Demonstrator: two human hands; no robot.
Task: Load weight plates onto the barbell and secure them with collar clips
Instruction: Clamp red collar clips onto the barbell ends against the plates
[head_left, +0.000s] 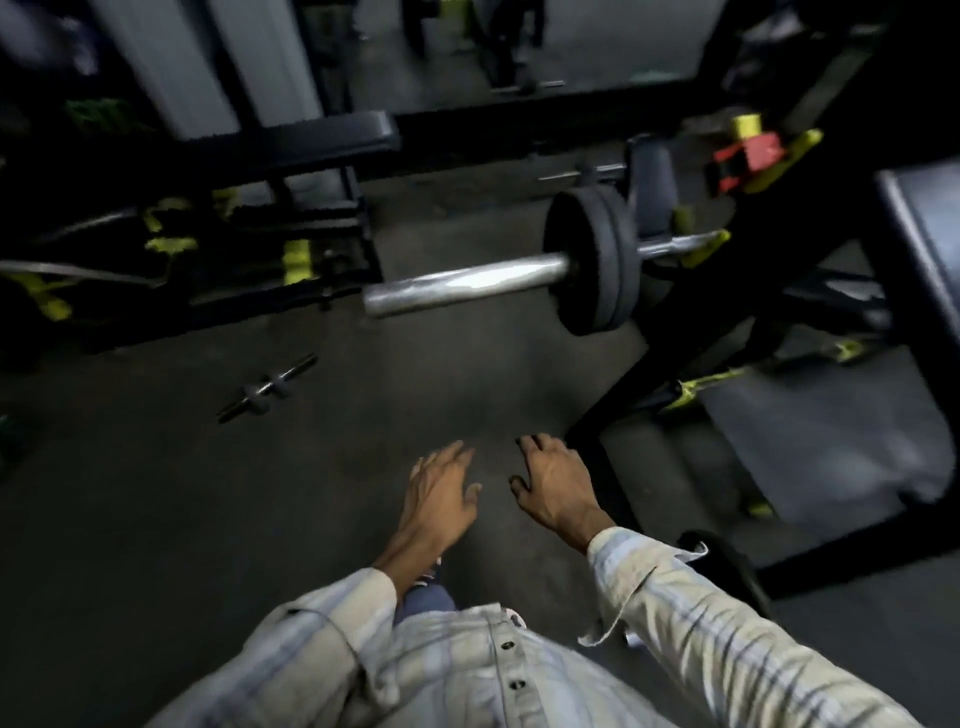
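Note:
The barbell rests on a black rack, its shiny steel sleeve (467, 286) pointing left toward me. Two black weight plates (592, 260) sit side by side on the sleeve, pushed against the inner stop. No collar clip shows on the sleeve. My left hand (439, 493) and my right hand (553, 486) hang low over the dark floor, well below and in front of the sleeve end. Both are empty with fingers spread. Another black plate (727, 566) lies partly hidden behind my right sleeve, near the rack's foot.
The black rack frame (649, 374) stands to my right with a bench pad (919, 291) beyond it. A short dumbbell handle (267, 388) lies on the floor at left. A flat bench (311, 140) and yellow-trimmed racks (166, 244) fill the back left.

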